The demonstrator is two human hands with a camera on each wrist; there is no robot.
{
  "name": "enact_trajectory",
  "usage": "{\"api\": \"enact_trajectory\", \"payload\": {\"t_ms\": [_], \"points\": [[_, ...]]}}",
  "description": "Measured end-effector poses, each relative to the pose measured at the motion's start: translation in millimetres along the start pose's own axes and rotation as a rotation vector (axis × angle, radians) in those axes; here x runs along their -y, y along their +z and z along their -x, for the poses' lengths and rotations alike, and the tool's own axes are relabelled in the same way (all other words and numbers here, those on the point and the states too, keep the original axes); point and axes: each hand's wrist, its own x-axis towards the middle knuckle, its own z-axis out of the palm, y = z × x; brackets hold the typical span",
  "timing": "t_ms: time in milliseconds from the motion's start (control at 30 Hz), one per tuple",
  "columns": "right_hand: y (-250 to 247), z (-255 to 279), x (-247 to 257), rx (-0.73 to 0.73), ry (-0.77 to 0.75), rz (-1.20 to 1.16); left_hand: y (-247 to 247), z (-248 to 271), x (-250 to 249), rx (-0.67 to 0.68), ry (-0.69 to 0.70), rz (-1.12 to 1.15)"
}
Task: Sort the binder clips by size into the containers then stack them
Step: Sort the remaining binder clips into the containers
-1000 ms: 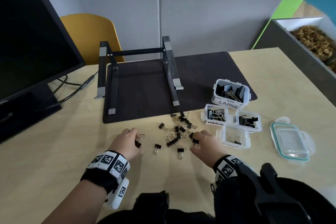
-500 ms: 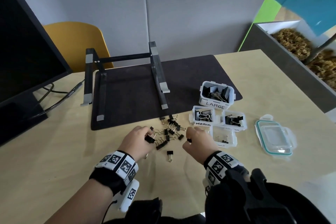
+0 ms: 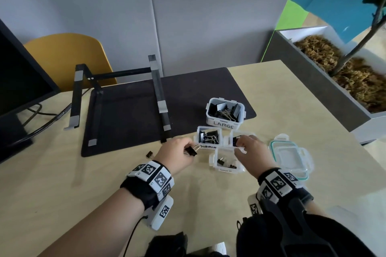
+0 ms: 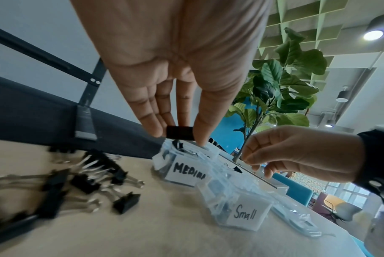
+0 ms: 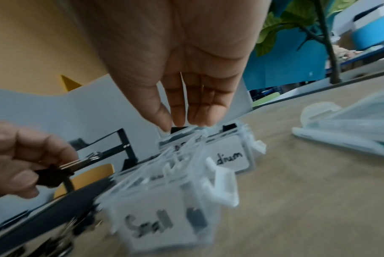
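From the head view, the left hand (image 3: 177, 153) pinches a black binder clip (image 3: 191, 150) just in front of the container marked medium (image 3: 207, 137). The right hand (image 3: 251, 153) reaches over a second medium container (image 3: 236, 139), its fingers covering most of it, and whether it grips anything cannot be told from here. The small container (image 3: 226, 161) sits between the hands on the surface (image 3: 271, 94), with the large container (image 3: 225, 113) behind (its clips piled inside) and a loose lid (image 3: 290, 156) to the right.

The left wrist view shows thumb and fingers (image 4: 152, 121) clamped on the clip's black body above the medium label, with loose clips (image 4: 81, 180) blurred on the left.

In the right wrist view, the fingertips (image 5: 200, 116) are bunched over the second medium container; what they hold is unclear.
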Motion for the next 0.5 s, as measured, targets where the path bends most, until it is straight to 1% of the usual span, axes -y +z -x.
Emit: {"api": "enact_trajectory", "payload": {"t_ms": [100,200,333,500], "points": [[-10.9,-11.3,-23.6,-0.051,0.068,-0.014,6.6,-13.4,-17.5,-0.004,0.008,-0.004],[-15.1,-19.5,-45.7,-0.022,0.093,-0.018,14.6,-25.6,-29.3,-0.014,0.003,-0.004],[-17.1,-22.8,-59.2,0.040,0.053,-0.061,26.3,-37.1,-48.1,0.010,0.068,-0.024],[-18.6,-25.9,-63.2,0.069,0.011,-0.092,43.4,-49.7,-71.6,0.019,0.133,-0.055]]}}
